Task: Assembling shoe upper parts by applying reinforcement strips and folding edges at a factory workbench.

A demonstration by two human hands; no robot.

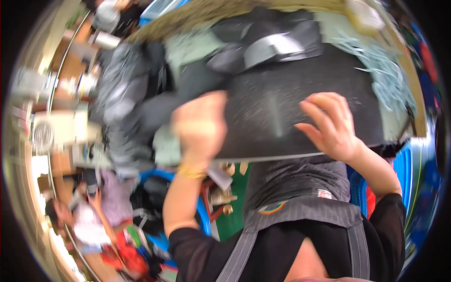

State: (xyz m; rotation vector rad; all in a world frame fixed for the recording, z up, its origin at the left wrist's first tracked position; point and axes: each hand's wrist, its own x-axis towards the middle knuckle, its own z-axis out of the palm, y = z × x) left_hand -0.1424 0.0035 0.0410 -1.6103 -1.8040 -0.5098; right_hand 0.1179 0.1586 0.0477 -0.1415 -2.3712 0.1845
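Observation:
My left hand (201,124) hovers at the left end of a black board or mat (300,89), so smeared by motion that its fingers and anything in them do not show. Above the right part of the same mat is my right hand (331,122), fingers loosely curved and apart, with nothing between them. A pale streak and scattered light specks mark the mat's surface. Beyond it lie black sheet-like pieces (300,26), one with a bright shiny patch. To the left of my left hand, more flat black pieces (162,113) overlap.
A tangle of pale blue cords (392,77) lies at the table's right. Long piles of dark pieces (122,103) run along the left. Blue baskets (403,169) stand by my right arm, and a blue tub (203,218) by my left. Another person (94,221) works at the far left.

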